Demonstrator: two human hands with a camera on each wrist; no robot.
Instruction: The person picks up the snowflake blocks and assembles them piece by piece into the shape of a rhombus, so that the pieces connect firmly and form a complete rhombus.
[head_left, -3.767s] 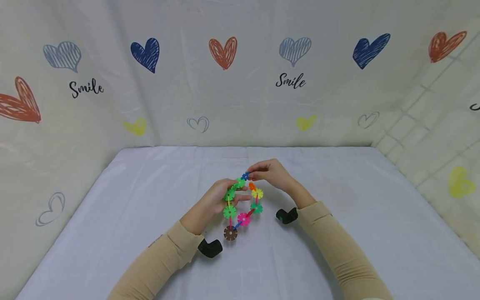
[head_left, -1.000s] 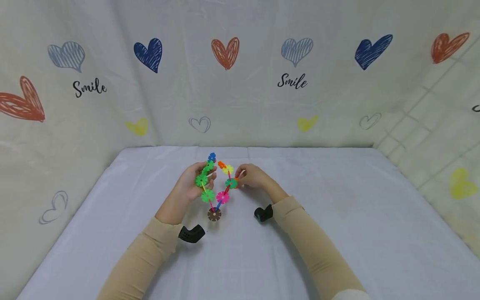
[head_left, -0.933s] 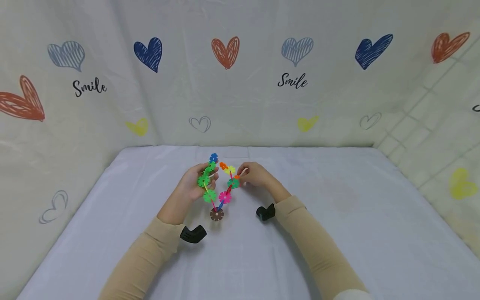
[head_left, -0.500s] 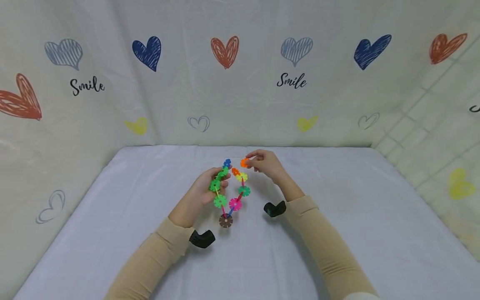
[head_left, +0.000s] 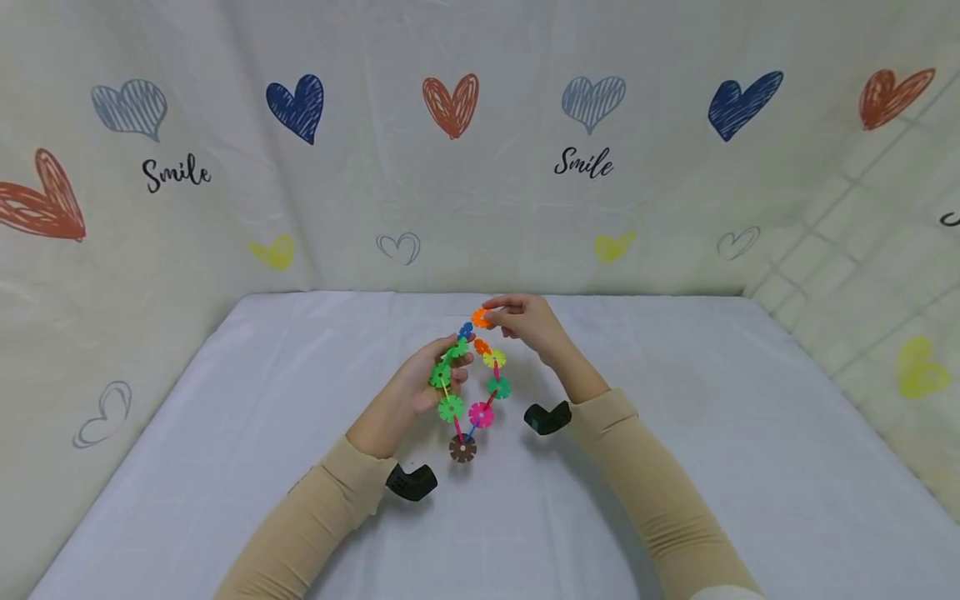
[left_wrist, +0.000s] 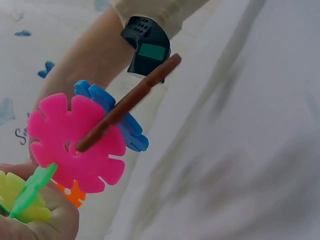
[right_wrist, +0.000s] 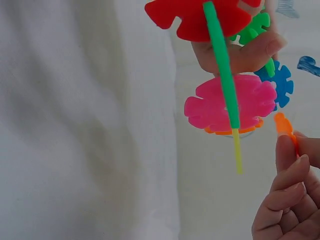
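Note:
My left hand (head_left: 422, 377) holds an open loop of notched plastic interlocking discs above the table, its fingers around the green discs (head_left: 440, 375). A brown disc (head_left: 462, 448) hangs lowest, with a pink disc (head_left: 482, 415) beside it. One chain end is a blue disc (head_left: 466, 331); the other is an orange end disc (head_left: 482, 346), across a small gap. Between thumb and fingertips my right hand (head_left: 534, 325) pinches a separate orange disc (right_wrist: 283, 124), right at the blue disc (right_wrist: 284, 86). In the left wrist view the brown disc (left_wrist: 127, 105) stands edge-on before the pink one.
A white cloth covers the table (head_left: 712, 417). Black curved devices sit at both wrists, the left device (head_left: 412, 482) and the right device (head_left: 547, 418). Behind the table hangs a pale backdrop (head_left: 495, 200) printed with hearts.
My right hand has risen from beside the teal disc, bringing the loose orange disc up to the blue one. My left hand has shifted right and nearer with the chain.

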